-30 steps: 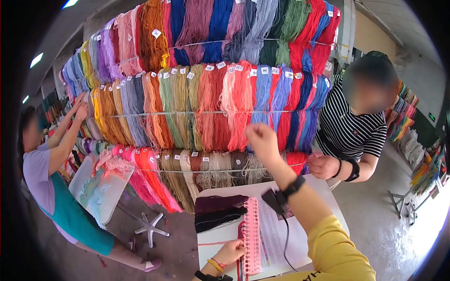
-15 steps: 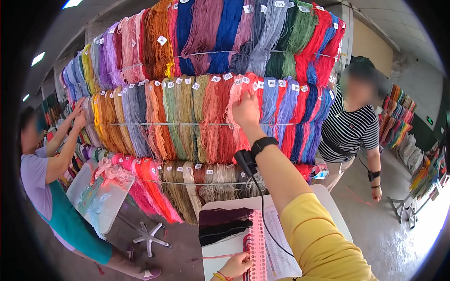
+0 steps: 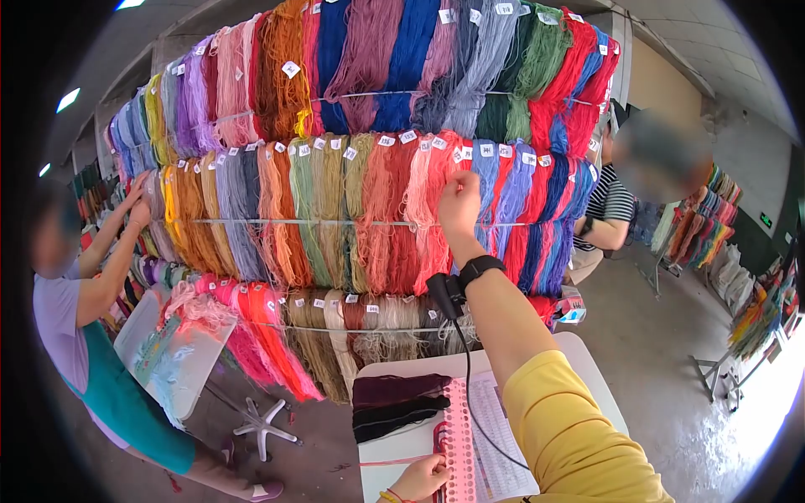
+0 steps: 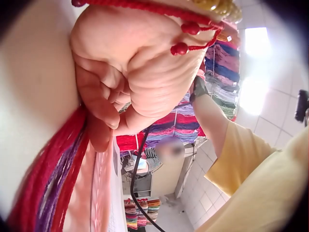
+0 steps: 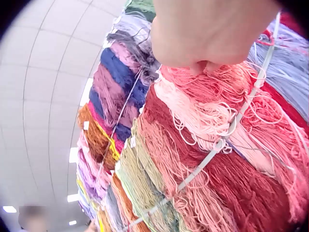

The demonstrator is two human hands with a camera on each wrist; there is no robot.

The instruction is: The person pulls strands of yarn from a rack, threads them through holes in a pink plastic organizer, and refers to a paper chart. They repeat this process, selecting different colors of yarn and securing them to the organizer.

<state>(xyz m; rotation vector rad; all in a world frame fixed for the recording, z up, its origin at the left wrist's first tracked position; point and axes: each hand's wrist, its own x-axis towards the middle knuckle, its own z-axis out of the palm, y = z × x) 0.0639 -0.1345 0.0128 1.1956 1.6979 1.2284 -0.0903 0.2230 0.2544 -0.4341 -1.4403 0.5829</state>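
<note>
In the head view, the right hand point(image 3: 459, 208) is raised to the coral-pink skeins point(image 3: 436, 251) of the middle row, its fingers curled. From the right wrist view, the hand point(image 5: 207, 36) presses close over coral thread point(image 5: 207, 89); its fingertips are mostly hidden. The left hand point(image 3: 422, 479) lies low at the left edge of a pink card with holes point(image 3: 459, 436). The left wrist view has this hand point(image 4: 135, 63) with thumb and finger pinching a light pink strand point(image 4: 100, 166), beside red and purple threads point(image 4: 58, 169).
Dark purple and black skeins point(image 3: 398, 419) and a printed sheet point(image 3: 495, 419) lie on the white table point(image 3: 587, 369). A black cable hangs from the right wrist. One person point(image 3: 109, 369) stands left; another point(image 3: 608, 210) is behind the rack's right end.
The right hand has gone from mid-air to the middle-row skeins, then slightly right. The person in stripes has moved behind the rack's right end. The left hand stays at the card.
</note>
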